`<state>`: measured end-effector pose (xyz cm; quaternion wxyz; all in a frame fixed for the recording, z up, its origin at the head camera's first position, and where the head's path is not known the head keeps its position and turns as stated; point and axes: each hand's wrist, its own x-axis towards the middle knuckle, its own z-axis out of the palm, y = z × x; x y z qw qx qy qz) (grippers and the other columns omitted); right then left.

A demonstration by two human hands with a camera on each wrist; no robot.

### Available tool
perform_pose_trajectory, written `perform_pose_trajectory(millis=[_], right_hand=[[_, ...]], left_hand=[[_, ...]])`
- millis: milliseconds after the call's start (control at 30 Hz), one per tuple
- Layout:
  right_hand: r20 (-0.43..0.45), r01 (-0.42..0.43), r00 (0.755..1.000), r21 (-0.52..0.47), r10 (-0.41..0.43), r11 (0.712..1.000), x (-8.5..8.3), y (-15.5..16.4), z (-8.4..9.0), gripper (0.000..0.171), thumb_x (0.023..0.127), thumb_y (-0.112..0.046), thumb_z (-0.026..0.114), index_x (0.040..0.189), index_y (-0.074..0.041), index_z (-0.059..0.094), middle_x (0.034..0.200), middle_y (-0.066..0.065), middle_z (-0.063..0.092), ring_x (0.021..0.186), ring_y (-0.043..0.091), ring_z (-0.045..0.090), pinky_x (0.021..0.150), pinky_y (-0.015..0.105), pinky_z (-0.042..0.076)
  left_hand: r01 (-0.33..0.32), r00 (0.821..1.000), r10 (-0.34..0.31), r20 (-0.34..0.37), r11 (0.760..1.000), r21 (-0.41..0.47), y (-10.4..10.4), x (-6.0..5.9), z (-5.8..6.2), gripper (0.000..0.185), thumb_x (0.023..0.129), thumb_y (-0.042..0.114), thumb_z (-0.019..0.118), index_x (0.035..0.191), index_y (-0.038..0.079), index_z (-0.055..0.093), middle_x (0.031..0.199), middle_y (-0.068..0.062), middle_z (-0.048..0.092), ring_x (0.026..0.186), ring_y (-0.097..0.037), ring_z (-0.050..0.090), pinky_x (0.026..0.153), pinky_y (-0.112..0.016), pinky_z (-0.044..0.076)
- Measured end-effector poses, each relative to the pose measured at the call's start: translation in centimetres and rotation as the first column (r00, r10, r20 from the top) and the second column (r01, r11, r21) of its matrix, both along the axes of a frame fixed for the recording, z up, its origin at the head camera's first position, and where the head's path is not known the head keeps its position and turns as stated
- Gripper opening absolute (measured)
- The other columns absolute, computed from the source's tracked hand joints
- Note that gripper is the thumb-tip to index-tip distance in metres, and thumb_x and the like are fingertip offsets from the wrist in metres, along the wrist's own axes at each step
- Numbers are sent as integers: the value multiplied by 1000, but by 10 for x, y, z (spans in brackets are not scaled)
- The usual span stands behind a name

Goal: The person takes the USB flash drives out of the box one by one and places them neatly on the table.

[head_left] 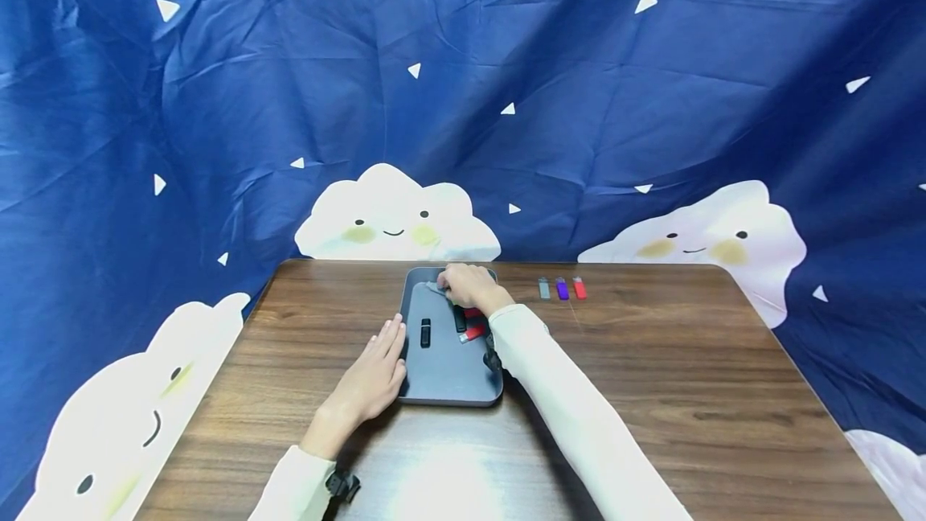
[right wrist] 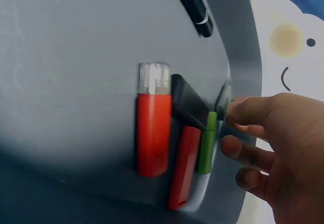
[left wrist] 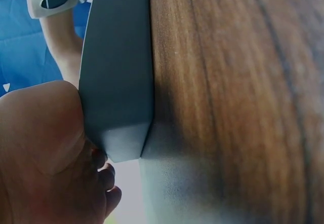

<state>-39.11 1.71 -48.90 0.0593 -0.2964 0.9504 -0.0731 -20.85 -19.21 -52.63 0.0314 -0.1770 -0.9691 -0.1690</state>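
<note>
Pinching grey stick (right wrist: pixel 223 98), right hand (head_left: pixel 470 286); tray (head_left: pixel 448 380) holds five others.

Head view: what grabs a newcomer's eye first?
The grey tray at the middle of the wooden table, with both hands on it: the left hand lies flat against its left edge, the right hand pinches a small grey stick at its far end. Red sticks and a green one lie in the tray; three more line up to its right.

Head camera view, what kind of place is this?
Probably a staged tabletop set rather than a lived-in room: a wooden table stands against a draped blue cloud-print backdrop, with only a grey tray of small flash-drive-like sticks and three more sticks laid out.
</note>
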Motion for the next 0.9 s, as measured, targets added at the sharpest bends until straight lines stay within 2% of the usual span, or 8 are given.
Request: perform_pose_trajectory(millis=[100, 233, 333, 400, 600, 700, 800, 900], right_hand=[[2, -3, 1000, -12, 4, 1000, 2, -1, -1, 21, 103, -19, 68, 121, -20, 80, 121, -1, 74, 105, 19, 69, 94, 42, 59], [7, -5, 1000, -40, 5, 999, 2, -3, -2, 8, 101, -19, 71, 105, -20, 78, 106, -4, 75, 93, 16, 66, 88, 38, 58], [7, -9, 1000, -49, 10, 999, 2, -5, -3, 4, 100, -21, 72, 101, -20, 76, 103, -4, 73, 91, 16, 65, 86, 37, 57], [3, -7, 1000, -51, 7, 999, 3, -6, -4, 8, 100, -25, 74, 105, -20, 75, 107, -3, 71, 93, 17, 65, 88, 38, 57], [1, 48, 999, -8, -48, 999, 5, -8, -5, 47, 97, -47, 76, 134, -17, 69, 136, 5, 62, 106, 25, 67, 101, 44, 57], [8, 71, 997, 33, -72, 997, 6, -9, -6, 61, 96, -54, 75, 142, -16, 65, 145, 9, 60, 114, 29, 68, 107, 47, 55], [17, 78, 997, 59, -79, 995, 8, -9, -5, 64, 96, -53, 75, 145, -14, 63, 144, 10, 61, 116, 29, 67, 107, 47, 55], [39, 73, 996, 67, -76, 995, 9, -9, -5, 59, 98, -47, 75, 145, -14, 63, 136, 8, 63, 109, 26, 66, 102, 45, 56]], left_hand=[[-3, 1000, 3, 19, 1000, -21, 0, -1, 2, 61, 110, 16, 45, 163, -10, 30, 176, -23, 21, 163, -42, 26, 132, -58, 28], [-5, 1000, 6, 24, 999, -36, 1, -1, 4, 61, 110, 17, 45, 164, -9, 29, 176, -23, 21, 163, -40, 25, 133, -57, 28], [-9, 1000, 10, 29, 999, -39, 1, -2, 3, 61, 111, 17, 44, 164, -8, 28, 177, -22, 20, 164, -40, 25, 133, -56, 27], [-12, 999, 13, 30, 999, -42, 1, -2, 3, 61, 111, 18, 44, 164, -8, 28, 177, -21, 19, 164, -39, 25, 133, -56, 27], [-15, 1000, 16, 19, 999, -41, 1, -2, 3, 61, 111, 18, 44, 164, -8, 29, 177, -22, 20, 163, -39, 26, 133, -56, 28], [-13, 1000, 14, 20, 999, -46, 1, -2, 3, 61, 111, 18, 44, 164, -8, 29, 177, -22, 20, 164, -39, 25, 133, -56, 28], [-15, 1000, 16, 17, 999, -48, 1, -2, 3, 61, 111, 18, 44, 164, -8, 30, 177, -22, 21, 163, -39, 26, 132, -56, 28], [-18, 1000, 19, 24, 999, -49, 1, -1, 1, 61, 111, 19, 43, 164, -7, 29, 177, -21, 20, 164, -39, 25, 133, -56, 28]])
